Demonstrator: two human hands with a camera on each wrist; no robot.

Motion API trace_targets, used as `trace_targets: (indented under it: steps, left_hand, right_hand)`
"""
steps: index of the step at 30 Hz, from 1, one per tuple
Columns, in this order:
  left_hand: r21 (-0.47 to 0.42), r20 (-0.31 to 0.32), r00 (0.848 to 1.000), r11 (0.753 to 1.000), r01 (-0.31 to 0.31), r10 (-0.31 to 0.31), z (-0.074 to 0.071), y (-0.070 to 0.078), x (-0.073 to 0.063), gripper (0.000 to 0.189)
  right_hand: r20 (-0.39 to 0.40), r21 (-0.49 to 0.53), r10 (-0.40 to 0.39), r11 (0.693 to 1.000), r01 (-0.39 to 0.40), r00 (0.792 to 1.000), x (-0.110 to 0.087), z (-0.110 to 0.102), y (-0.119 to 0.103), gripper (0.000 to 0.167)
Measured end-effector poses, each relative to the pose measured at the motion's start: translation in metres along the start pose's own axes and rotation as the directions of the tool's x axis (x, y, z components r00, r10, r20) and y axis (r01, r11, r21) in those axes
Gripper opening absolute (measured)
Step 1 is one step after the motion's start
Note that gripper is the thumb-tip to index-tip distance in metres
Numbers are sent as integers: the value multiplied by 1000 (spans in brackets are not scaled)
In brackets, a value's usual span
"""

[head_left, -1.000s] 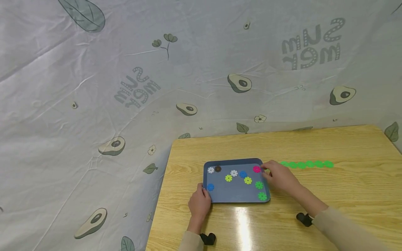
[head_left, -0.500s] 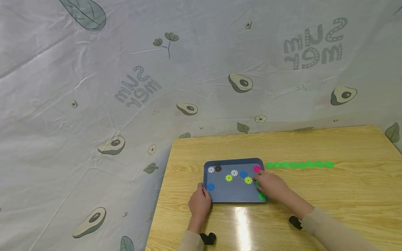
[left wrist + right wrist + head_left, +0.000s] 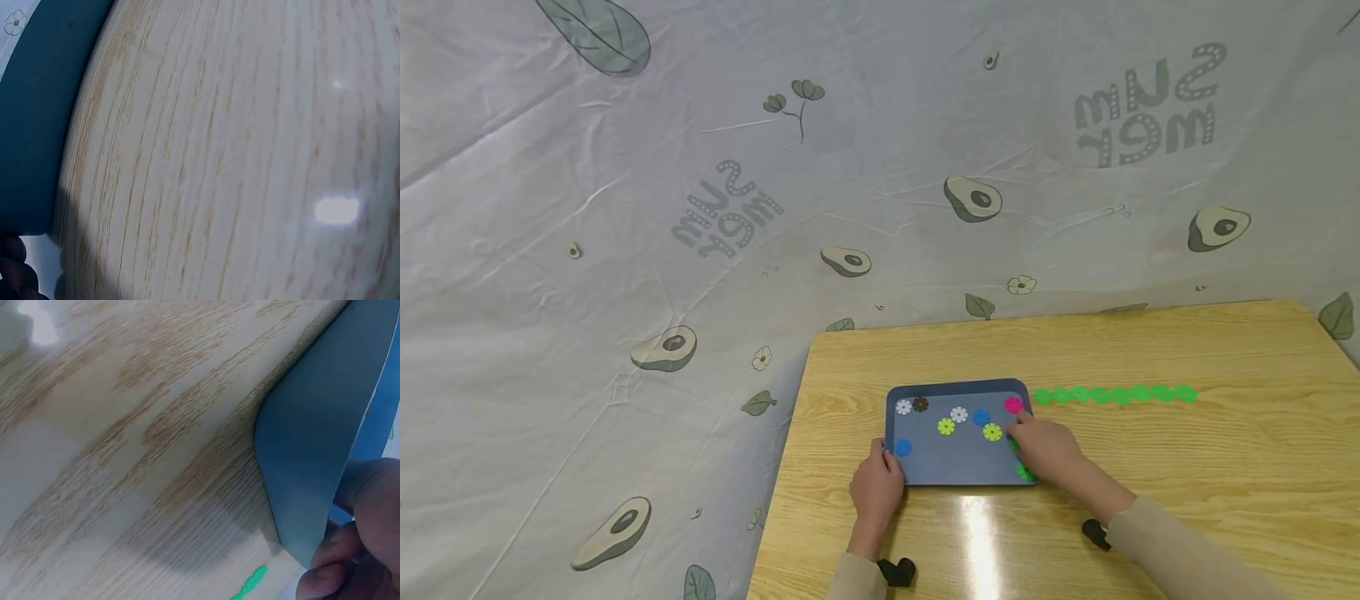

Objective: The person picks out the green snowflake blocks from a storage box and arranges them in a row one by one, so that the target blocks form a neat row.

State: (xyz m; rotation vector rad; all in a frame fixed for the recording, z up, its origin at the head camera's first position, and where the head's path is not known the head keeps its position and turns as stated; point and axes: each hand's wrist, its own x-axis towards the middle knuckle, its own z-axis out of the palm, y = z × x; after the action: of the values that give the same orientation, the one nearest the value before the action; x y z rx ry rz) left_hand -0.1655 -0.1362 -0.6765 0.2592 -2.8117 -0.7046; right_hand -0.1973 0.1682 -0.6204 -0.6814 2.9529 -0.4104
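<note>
A grey-blue tray (image 3: 955, 388) lies on the table with notched plastic discs in it. My left hand (image 3: 877, 483) grips its front left corner; in the left wrist view, dark fingertips (image 3: 17, 272) show at the end of the tray wall (image 3: 37, 125). Reaching over the right rim, my right hand (image 3: 1047, 450) has its fingers down at a green disc (image 3: 1013, 444), mostly covered by them. I cannot tell whether they pinch it. Another green disc (image 3: 1025, 472) lies just in front, partly behind the hand. A pink disc (image 3: 1013, 405) sits beyond the fingertips.
White, brown, blue (image 3: 981, 417) and yellow-green discs (image 3: 946, 427) are spread over the tray. A row of green discs (image 3: 1120, 395) stretches rightward from near the tray's back right corner. Behind the wooden table (image 3: 1150, 442) hangs a printed cloth (image 3: 880, 167).
My right hand has moved from the left end of the green row, forward over the tray's right rim, to the green discs inside. The row's left end now shows. My left hand stays put.
</note>
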Motion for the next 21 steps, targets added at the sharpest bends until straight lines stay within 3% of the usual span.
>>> trace_targets:
  steps: [21]
  left_hand:
    - [3, -5, 1000, 1000, -7, 7, 1, 0, -1, 17]
  right_hand:
    - [-5, -88, -33, 996, 32, 999, 1, 0, 6, 12]
